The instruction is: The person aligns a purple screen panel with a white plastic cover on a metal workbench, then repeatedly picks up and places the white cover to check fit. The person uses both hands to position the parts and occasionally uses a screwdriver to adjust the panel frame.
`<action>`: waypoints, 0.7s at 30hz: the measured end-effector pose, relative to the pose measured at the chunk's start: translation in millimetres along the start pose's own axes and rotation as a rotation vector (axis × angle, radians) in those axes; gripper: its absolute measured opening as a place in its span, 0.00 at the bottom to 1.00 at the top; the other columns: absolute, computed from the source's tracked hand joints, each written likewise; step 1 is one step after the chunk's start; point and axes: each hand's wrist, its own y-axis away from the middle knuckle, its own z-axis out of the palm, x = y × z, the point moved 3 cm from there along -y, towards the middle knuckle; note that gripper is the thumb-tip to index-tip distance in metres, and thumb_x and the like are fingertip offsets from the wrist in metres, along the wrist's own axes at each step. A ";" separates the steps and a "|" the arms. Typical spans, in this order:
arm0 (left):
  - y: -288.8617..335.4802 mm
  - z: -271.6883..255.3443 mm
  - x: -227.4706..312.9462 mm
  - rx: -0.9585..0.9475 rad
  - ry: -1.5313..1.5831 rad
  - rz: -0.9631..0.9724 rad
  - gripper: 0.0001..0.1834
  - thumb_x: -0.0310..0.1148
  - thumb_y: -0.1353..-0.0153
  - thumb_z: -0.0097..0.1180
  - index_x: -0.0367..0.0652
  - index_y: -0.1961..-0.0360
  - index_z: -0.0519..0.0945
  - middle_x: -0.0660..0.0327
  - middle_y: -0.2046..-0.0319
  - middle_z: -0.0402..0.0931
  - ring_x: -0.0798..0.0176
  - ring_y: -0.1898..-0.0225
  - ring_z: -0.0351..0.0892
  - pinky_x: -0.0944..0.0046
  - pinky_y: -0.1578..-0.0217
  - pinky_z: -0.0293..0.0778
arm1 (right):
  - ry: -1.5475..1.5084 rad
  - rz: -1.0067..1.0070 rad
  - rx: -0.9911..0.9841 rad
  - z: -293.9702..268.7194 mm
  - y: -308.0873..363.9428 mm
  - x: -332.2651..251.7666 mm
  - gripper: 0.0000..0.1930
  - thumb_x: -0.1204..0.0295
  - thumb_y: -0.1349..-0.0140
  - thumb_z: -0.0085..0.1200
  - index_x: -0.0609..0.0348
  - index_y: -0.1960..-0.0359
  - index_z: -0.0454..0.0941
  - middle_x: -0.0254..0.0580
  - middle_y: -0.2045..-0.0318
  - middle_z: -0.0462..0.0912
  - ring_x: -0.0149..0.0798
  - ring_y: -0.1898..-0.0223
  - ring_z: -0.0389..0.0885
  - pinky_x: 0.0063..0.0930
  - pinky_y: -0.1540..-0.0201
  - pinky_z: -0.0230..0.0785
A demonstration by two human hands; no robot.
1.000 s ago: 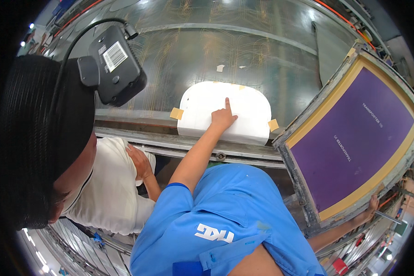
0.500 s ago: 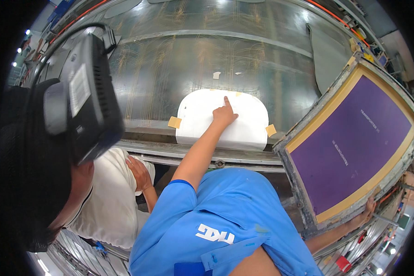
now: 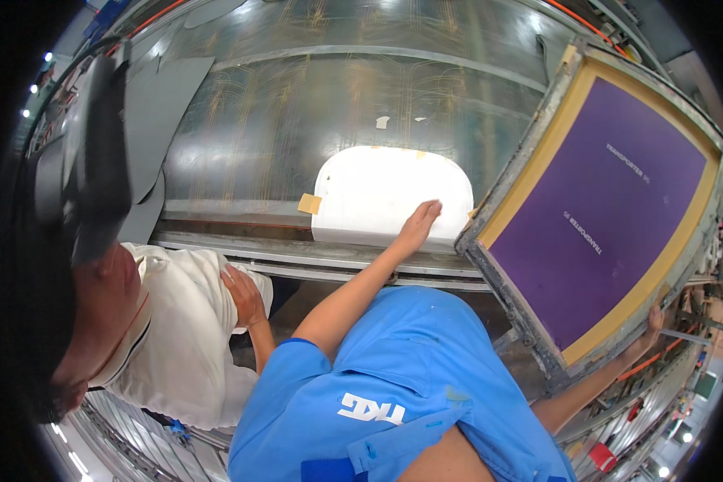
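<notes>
Spread across the upper middle, a long metal table (image 3: 297, 145), grey and glossy, scored with fine yellowish lines and bounded along its near edge by a pale rail (image 3: 329, 255). Close by that near edge, toward the left, a co-worker (image 3: 189, 329) in a cream top and dark headgear. Over the near edge toward the right, a framed screen (image 3: 598, 205), set at a slant: purple field, yellow border, worn grey outer frame, two short rows of pale lettering. On the table's left side, flat grey panels (image 3: 165, 120), overlapping. Flat at the middle of the table's near edge, a white sheet (image 3: 390, 189), far corners rounded, near strip shaded greyer, just beside the framed screen's left corner.

Reaching in across the near edge, the left hand (image 3: 420, 225), at the sheet's near right part, fingers close together; seen side-on, impossible to tell whether curled or flat, or whether touching the paper. On the framed screen's lower right side, between bottom and right corners, the right hand (image 3: 655, 323), fingers closed on the outer frame. Laid against the cream top, the co-worker's hand (image 3: 247, 297).

Smallest: a tan tape tab (image 3: 309, 203) at the sheet's left edge, and, toward the table's far side, two pale scraps (image 3: 382, 122).
</notes>
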 end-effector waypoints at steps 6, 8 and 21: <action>5.2 19.3 78.2 -0.242 0.027 0.081 0.41 0.51 0.35 0.59 0.33 0.32 0.62 0.48 0.39 0.70 0.58 0.37 0.68 0.60 0.37 0.63 | 0.015 -0.139 -0.307 19.2 -65.8 33.0 0.25 0.57 0.34 0.52 0.68 0.47 0.78 0.42 0.50 0.78 0.36 0.49 0.77 0.29 0.43 0.67; 6.8 1.3 59.6 0.040 -0.068 0.210 0.42 0.47 0.38 0.63 0.31 0.32 0.62 0.46 0.37 0.68 0.56 0.36 0.67 0.61 0.36 0.62 | 0.273 -0.239 -0.254 32.7 -105.2 68.1 0.25 0.61 0.35 0.58 0.72 0.45 0.77 0.49 0.47 0.80 0.37 0.47 0.77 0.29 0.40 0.65; 28.2 -209.5 1.4 0.735 -0.612 0.255 0.38 0.34 0.49 0.66 0.45 0.34 0.72 0.55 0.51 0.73 0.54 0.49 0.75 0.55 0.48 0.70 | 0.628 -0.232 -0.667 358.4 23.2 250.3 0.40 0.54 0.53 0.73 0.72 0.43 0.76 0.58 0.49 0.82 0.46 0.50 0.82 0.34 0.44 0.70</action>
